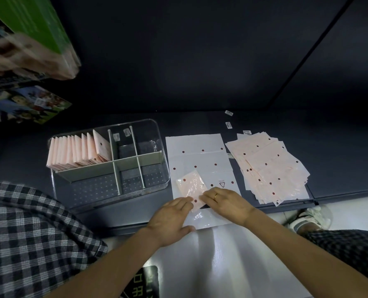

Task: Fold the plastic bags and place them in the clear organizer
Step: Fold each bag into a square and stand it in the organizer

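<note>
A small folded pink plastic bag (191,186) with red dots lies on a large flat white dotted bag (200,162) on the dark shelf. My left hand (170,220) lies flat, its fingers pressing the folded bag's near edge. My right hand (226,203), with a ring, presses the bag's near right corner with straight fingers. The clear organizer (165,160) stands to the left; its back left compartment holds several folded pink bags (79,153) upright. A loose pile of unfolded pink dotted bags (271,166) lies to the right.
The organizer's other compartments hold only small labels (121,134). Loose label stickers (228,119) lie behind the white bag. Colourful boxes (26,104) sit at the far left. A checked sleeve (28,233) fills the lower left. A shoe (307,218) shows beyond the shelf's front edge.
</note>
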The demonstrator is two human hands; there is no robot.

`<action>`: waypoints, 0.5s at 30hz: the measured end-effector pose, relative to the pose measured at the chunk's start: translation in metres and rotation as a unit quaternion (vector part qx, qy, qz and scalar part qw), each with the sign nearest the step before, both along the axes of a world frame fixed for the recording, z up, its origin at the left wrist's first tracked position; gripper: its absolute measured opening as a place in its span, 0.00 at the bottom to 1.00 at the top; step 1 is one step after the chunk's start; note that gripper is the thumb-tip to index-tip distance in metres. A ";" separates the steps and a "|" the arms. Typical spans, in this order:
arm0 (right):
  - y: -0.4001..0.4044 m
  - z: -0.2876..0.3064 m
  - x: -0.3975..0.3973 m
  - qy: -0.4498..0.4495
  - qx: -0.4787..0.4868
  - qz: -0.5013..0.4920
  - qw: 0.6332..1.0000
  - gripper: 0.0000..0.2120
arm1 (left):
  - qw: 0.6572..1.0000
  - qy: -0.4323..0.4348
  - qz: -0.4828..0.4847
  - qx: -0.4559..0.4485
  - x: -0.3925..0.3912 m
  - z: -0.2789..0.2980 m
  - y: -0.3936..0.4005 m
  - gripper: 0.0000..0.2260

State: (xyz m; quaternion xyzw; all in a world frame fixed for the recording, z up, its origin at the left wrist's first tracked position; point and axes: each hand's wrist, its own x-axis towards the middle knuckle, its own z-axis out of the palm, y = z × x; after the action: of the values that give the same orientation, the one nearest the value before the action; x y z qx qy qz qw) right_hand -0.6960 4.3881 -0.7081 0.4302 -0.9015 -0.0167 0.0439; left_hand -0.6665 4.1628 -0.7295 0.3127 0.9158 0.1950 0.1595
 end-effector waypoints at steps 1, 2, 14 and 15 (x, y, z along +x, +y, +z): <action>0.000 0.001 -0.001 0.005 0.007 0.006 1.000 0.28 | 1.000 -0.004 0.009 0.007 -0.001 0.001 0.001 0.26; 0.000 0.001 -0.003 0.011 0.007 0.008 1.000 0.26 | 1.000 -0.008 0.017 0.016 -0.003 0.002 0.003 0.26; -0.022 0.062 -0.022 -0.037 -0.178 -0.158 0.971 0.10 | 0.976 -0.041 0.182 0.111 -0.031 0.050 0.003 0.15; -0.027 0.071 -0.024 -0.051 -0.213 -0.179 0.959 0.07 | 0.969 -0.038 0.210 0.126 -0.035 0.060 0.000 0.11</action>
State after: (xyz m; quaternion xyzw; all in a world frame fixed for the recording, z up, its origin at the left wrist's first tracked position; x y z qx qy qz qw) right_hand -0.7199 4.3614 -0.6366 0.2425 -0.9475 0.1906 0.0846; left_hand -0.7016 4.1626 -0.6697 0.1237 0.9221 0.3500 0.1090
